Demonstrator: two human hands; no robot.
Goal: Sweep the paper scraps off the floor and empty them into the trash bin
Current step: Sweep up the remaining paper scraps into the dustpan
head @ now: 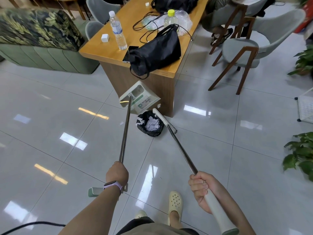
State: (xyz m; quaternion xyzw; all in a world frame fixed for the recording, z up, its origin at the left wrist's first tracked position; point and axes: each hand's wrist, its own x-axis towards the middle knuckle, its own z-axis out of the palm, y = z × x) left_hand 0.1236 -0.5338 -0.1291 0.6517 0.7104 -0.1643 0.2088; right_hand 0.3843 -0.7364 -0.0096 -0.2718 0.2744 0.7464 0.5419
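My left hand [117,172] grips the metal pole of a white dustpan [140,99], which is lifted and tipped over a small trash bin [149,123] lined with a black bag. White paper scraps [152,125] lie inside the bin, and some hang on its left rim. My right hand [203,187] grips the broom handle near its white grip. The broom's white head [160,117] rests at the bin's right edge, bristles down on the floor. One small scrap [121,123] lies on the tiles left of the bin.
A wooden desk [118,48] stands right behind the bin, with a black bag [155,53], bottles and cables on it. A green sofa [42,55] is at the left, grey chairs [243,53] at the right, potted plants [301,158] along the right edge. A seated person's foot shows at the back right.
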